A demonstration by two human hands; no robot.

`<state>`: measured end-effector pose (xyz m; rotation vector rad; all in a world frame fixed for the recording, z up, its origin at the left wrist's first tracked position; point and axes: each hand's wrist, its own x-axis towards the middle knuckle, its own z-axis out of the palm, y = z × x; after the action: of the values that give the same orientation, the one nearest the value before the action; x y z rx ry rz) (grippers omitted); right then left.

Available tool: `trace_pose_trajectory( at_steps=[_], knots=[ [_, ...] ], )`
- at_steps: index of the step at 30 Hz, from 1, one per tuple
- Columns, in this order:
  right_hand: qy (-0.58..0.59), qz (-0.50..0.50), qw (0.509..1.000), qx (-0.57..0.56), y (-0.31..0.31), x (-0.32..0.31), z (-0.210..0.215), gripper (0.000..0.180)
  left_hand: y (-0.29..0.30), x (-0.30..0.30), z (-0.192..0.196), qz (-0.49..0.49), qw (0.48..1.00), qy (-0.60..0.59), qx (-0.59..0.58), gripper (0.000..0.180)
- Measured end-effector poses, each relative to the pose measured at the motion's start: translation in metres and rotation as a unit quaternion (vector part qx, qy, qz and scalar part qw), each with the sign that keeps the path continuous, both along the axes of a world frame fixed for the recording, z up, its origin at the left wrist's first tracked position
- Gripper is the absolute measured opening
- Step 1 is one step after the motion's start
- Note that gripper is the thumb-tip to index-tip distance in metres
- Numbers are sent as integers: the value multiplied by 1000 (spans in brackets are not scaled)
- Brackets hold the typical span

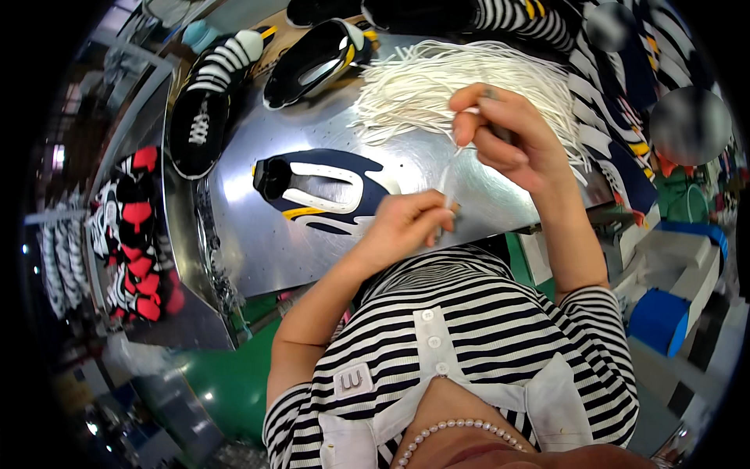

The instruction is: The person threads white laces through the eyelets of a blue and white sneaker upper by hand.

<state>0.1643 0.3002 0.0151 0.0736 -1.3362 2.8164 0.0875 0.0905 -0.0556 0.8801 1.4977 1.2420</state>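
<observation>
A shiny grey metal tabletop (258, 238) spreads before the person. Left of the navy-and-white shoe upper with yellow trim (354, 188) lies a black shoe with white lacing (187, 147). At the upper's right end, the left grip (410, 223) pinches a thin white lace (447, 178); farther right of the upper, the right grip (508, 129) appears closed on the same lace, before a heap of loose white laces (437, 74). Keeping the lace lightly taut and untwisted between fingertips should help control.

Head view looks down, seemingly near the table (248, 248).
</observation>
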Motion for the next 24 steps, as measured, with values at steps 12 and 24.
trace_pose_trajectory(
  at_steps=[12,24],
  knots=[
    [-80,-161,953,243,-22,19,-12,19,-110,-81,15,154,780,587,-152,26],
    [-102,-58,950,290,-91,-54,-111,13,-87,-100,-2,54,936,152,-313,55]
  ],
)
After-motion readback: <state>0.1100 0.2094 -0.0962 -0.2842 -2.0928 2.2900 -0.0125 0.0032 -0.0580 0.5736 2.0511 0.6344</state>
